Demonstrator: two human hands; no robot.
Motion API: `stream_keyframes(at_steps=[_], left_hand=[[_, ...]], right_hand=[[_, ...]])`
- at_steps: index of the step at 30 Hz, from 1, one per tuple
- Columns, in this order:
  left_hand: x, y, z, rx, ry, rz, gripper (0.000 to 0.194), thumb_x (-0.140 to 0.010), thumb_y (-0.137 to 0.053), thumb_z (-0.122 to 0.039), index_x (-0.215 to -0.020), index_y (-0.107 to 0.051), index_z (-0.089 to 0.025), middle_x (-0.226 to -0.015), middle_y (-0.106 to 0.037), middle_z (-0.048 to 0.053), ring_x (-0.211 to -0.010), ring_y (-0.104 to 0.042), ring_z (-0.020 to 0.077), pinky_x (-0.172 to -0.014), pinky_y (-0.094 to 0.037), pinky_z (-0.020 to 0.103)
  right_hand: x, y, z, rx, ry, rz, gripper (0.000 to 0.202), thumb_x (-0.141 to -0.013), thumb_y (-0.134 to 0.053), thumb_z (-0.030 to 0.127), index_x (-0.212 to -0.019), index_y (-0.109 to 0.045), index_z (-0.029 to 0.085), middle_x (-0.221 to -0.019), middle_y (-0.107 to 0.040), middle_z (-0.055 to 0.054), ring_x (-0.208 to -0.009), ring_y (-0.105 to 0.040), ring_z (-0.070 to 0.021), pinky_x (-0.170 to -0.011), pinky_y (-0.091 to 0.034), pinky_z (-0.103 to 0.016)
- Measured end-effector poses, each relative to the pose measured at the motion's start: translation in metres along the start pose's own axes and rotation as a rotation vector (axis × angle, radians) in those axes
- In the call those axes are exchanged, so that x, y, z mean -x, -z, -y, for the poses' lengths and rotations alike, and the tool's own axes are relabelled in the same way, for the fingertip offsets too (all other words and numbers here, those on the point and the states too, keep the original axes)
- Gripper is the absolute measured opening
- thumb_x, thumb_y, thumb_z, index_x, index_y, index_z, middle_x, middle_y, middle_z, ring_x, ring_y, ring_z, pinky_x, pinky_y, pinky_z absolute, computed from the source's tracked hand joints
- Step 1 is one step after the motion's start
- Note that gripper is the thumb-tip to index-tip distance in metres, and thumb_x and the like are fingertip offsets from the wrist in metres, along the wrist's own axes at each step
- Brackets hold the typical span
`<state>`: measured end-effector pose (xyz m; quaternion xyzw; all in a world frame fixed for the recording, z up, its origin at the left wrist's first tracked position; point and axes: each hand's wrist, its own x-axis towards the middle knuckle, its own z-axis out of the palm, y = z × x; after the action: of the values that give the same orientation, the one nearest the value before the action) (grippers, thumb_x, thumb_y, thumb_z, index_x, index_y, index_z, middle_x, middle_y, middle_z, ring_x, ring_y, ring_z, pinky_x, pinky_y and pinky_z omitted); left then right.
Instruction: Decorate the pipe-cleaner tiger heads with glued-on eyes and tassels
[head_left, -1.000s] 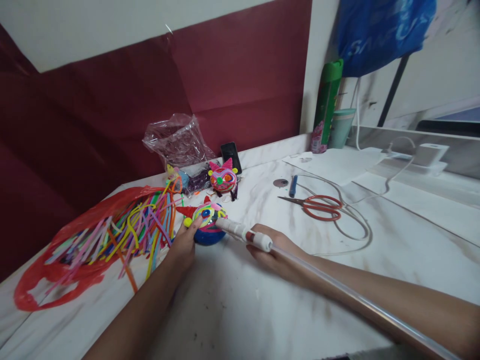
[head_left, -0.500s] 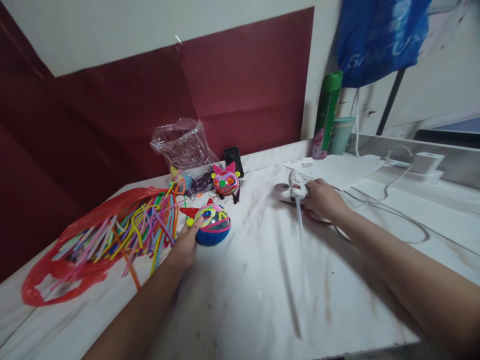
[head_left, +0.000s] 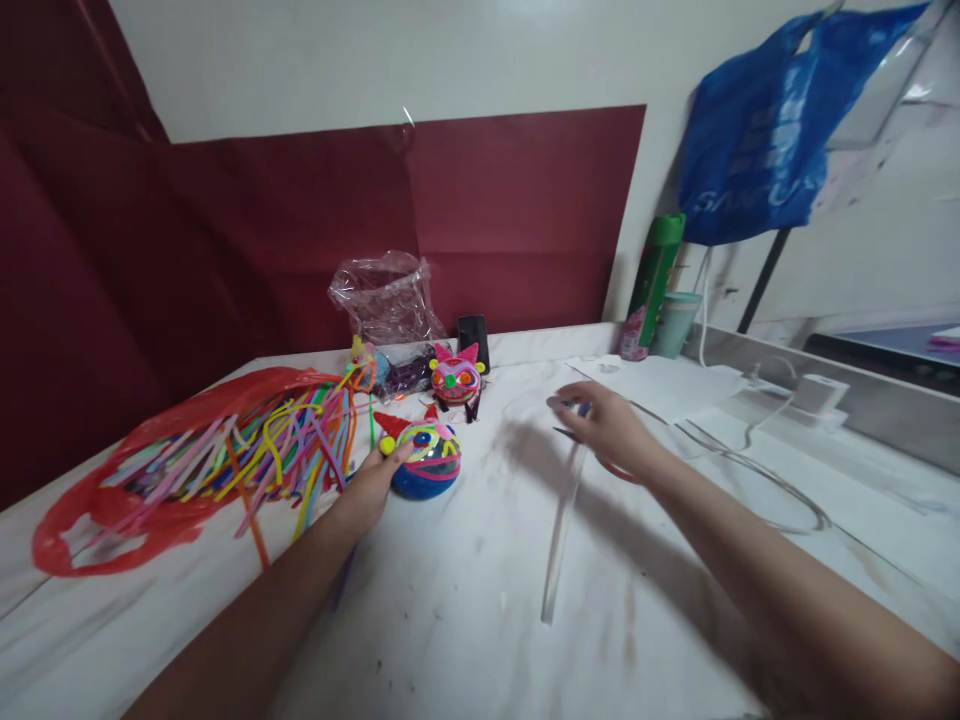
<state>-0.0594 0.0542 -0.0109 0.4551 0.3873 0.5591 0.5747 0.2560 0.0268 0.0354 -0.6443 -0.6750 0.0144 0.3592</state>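
Note:
My left hand [head_left: 373, 487] grips a decorated ball [head_left: 426, 478] by its left side, thumb on its front. The ball has a blue base, a clear middle, a red horn and a colourful face. On the right, my right hand [head_left: 606, 428] is over the table, slightly blurred, fingers apart and bent, with nothing seen held. Under it lies a clear glue stick [head_left: 559, 555]; the glue gun is mostly hidden by the hand. A small grey disc [head_left: 553, 402] shows by the fingertips. A dark scissor blade [head_left: 565, 434] and part of a red handle [head_left: 619, 472] show below.
A red plastic bag [head_left: 56, 545] with many coloured pipe cleaners [head_left: 262, 450] lies left. Behind are a pink face ornament [head_left: 456, 379], a clear bag [head_left: 390, 295] and a black phone [head_left: 473, 340]. A cable [head_left: 780, 490], green can [head_left: 654, 285] and cup [head_left: 677, 322] are at right.
My right hand has let go of the glue gun, whose stick now lies lower on the table. The view has tilted up. My left hand still holds the ball.

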Motion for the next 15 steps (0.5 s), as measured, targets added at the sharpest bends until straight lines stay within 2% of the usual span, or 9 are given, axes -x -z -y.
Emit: stream_keyframes(at_steps=[2, 4, 7, 11, 15], left_hand=[[0.001, 0.0, 0.001, -0.009, -0.011, 0.014, 0.05, -0.059, -0.081, -0.031, -0.103, -0.065, -0.016, -0.097, -0.074, 0.009, -0.105, -0.064, 0.0272, -0.097, -0.045, 0.04], [0.002, 0.001, 0.001, -0.026, -0.016, 0.025, 0.051, -0.059, -0.081, -0.033, -0.104, -0.064, -0.016, -0.097, -0.074, 0.009, -0.105, -0.064, 0.0269, -0.097, -0.045, 0.04], [0.003, 0.003, 0.001, -0.034, -0.027, 0.04, 0.054, -0.058, -0.082, -0.036, -0.105, -0.063, -0.017, -0.099, -0.073, 0.009, -0.104, -0.064, 0.0274, -0.097, -0.045, 0.041], [0.0, 0.007, 0.005, -0.047, -0.048, 0.076, 0.052, -0.062, -0.079, -0.036, -0.108, -0.062, -0.018, -0.101, -0.072, 0.008, -0.105, -0.064, 0.0265, -0.097, -0.045, 0.041], [0.0, 0.009, 0.007, -0.045, -0.044, 0.057, 0.048, -0.065, -0.076, -0.031, -0.109, -0.061, -0.018, -0.098, -0.073, 0.007, -0.107, -0.062, 0.0264, -0.097, -0.044, 0.041]], right_hand=[[0.003, -0.024, 0.038, -0.246, 0.094, 0.146, 0.035, -0.08, -0.059, 0.033, -0.11, -0.062, 0.015, -0.111, -0.066, -0.013, -0.097, -0.062, -0.0232, -0.078, -0.049, -0.033], [0.003, -0.051, 0.07, -0.367, 0.143, 0.245, 0.044, -0.077, -0.064, 0.037, -0.113, -0.059, 0.013, -0.118, -0.062, -0.015, -0.101, -0.06, -0.0241, -0.079, -0.049, -0.033], [0.0, -0.082, 0.1, -0.465, 0.107, 0.288, 0.054, -0.072, -0.068, 0.043, -0.114, -0.059, 0.011, -0.112, -0.063, -0.015, -0.096, -0.061, -0.024, -0.079, -0.049, -0.034], [-0.008, -0.101, 0.108, -0.505, 0.102, 0.291, 0.046, -0.069, -0.071, 0.045, -0.103, -0.063, 0.014, -0.091, -0.066, -0.007, -0.081, -0.06, -0.0198, -0.069, -0.048, -0.029], [-0.01, -0.105, 0.104, -0.493, 0.103, 0.29, 0.043, -0.067, -0.072, 0.044, -0.1, -0.064, 0.016, -0.087, -0.066, -0.004, -0.075, -0.059, -0.0175, -0.068, -0.047, -0.028]])
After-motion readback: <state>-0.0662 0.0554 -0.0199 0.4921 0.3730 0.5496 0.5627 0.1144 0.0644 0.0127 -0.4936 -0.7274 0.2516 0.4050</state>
